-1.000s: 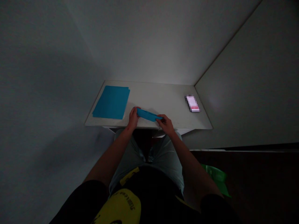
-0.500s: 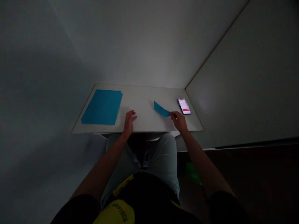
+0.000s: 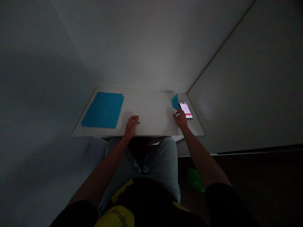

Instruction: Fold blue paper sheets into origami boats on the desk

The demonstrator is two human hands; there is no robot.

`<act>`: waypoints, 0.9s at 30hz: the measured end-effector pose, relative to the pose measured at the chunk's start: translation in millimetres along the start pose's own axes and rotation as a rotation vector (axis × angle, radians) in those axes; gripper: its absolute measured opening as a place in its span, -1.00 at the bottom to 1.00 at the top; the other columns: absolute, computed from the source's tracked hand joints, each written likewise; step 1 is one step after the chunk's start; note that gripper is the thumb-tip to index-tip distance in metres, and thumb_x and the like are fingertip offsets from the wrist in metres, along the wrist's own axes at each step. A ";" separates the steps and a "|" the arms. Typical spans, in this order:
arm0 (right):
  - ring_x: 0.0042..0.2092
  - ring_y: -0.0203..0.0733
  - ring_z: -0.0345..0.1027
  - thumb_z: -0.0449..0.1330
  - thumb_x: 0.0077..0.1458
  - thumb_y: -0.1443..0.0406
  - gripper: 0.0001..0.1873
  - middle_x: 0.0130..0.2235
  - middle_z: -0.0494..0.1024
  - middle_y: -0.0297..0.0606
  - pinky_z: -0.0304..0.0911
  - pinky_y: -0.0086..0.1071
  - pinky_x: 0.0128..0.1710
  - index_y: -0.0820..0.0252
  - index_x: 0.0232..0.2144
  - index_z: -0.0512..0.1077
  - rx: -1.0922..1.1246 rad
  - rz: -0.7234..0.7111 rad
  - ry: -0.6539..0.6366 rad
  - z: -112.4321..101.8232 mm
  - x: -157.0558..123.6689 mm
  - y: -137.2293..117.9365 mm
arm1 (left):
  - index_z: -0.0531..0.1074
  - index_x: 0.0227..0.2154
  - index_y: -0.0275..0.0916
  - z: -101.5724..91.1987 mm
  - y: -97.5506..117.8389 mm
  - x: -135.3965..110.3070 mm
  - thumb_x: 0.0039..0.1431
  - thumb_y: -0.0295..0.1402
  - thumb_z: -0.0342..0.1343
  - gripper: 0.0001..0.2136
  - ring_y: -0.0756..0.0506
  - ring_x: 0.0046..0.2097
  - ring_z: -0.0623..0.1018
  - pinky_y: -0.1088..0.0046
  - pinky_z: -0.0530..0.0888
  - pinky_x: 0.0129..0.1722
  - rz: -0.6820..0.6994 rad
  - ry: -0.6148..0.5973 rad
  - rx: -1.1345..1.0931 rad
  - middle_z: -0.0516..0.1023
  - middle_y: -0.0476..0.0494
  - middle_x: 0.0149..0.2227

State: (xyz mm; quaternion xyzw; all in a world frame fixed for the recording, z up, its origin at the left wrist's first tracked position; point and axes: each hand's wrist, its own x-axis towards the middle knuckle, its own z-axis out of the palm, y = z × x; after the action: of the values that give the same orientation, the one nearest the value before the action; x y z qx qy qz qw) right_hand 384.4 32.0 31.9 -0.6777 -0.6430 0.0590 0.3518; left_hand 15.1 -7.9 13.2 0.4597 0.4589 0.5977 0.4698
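Observation:
My left hand [image 3: 132,125] hovers over the front middle of the white table [image 3: 151,107], fingers loosely curled and apart, holding nothing. To its left lies a stack of blue paper sheets [image 3: 104,110], slightly uneven at the edges. On the right side, my right hand [image 3: 181,119] is beside the phone, thumb and fingers spread with nothing visible between them. Just beyond its fingertips a small folded piece of blue paper [image 3: 175,101] stands partly upright; whether a fingertip still touches it I cannot tell.
A lit phone [image 3: 187,111] lies at the table's right end, partly behind my right hand. Walls [image 3: 142,47] enclose the back and the right side [image 3: 236,94]. A green object [image 3: 194,179] is on the dark floor at the lower right.
My right hand has carried the small blue paper to the right, near the phone, and its fingers have opened from it. My left hand has hardly moved.

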 end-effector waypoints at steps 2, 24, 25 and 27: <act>-0.28 -0.07 0.41 0.19 0.25 0.10 -0.49 -0.05 0.59 -0.06 0.45 -0.06 -0.05 0.21 0.16 0.45 0.100 -0.012 -0.044 9.2 -22.6 -12.8 | 0.51 -0.06 -0.17 -7.0 5.8 -1.6 0.30 0.04 0.23 -0.61 -0.16 0.00 0.60 0.25 0.65 -0.06 0.017 -0.013 0.106 0.59 -0.23 -0.02; -0.37 -0.08 0.41 0.16 0.23 -0.07 -0.50 -0.32 0.59 -0.19 0.37 -0.18 -0.23 0.17 -0.05 0.55 0.229 0.098 -0.139 20.8 -68.3 -54.6 | 0.66 -0.10 -0.09 -181.4 61.6 19.7 0.32 -0.15 0.18 -0.76 -0.31 -0.02 0.66 0.14 0.54 0.14 0.183 -0.028 1.005 0.73 -0.22 -0.07; -0.36 -0.07 0.42 0.16 0.23 -0.07 -0.51 -0.33 0.59 -0.19 0.37 -0.17 -0.23 0.17 -0.06 0.55 0.223 0.096 -0.142 21.1 -68.2 -54.7 | 0.66 -0.17 -0.08 -182.1 62.4 23.7 0.28 -0.11 0.24 -0.78 -0.31 -0.07 0.66 0.14 0.54 0.13 0.211 0.020 0.915 0.73 -0.20 -0.14; -0.35 -0.06 0.43 0.16 0.23 -0.06 -0.53 -0.34 0.59 -0.18 0.36 -0.17 -0.23 0.16 -0.07 0.56 0.211 0.093 -0.148 21.3 -67.8 -54.9 | 0.65 -0.26 -0.08 -181.5 67.8 30.9 0.21 -0.07 0.32 -0.78 -0.31 -0.13 0.64 0.15 0.54 0.11 0.244 0.092 0.780 0.71 -0.18 -0.23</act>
State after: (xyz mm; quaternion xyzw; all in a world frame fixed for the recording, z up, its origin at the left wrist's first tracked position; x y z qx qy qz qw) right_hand 316.2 -25.4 21.1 -0.6600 -0.6252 0.1921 0.3695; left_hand -176.6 -8.1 55.0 0.6272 0.6138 0.4502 0.1650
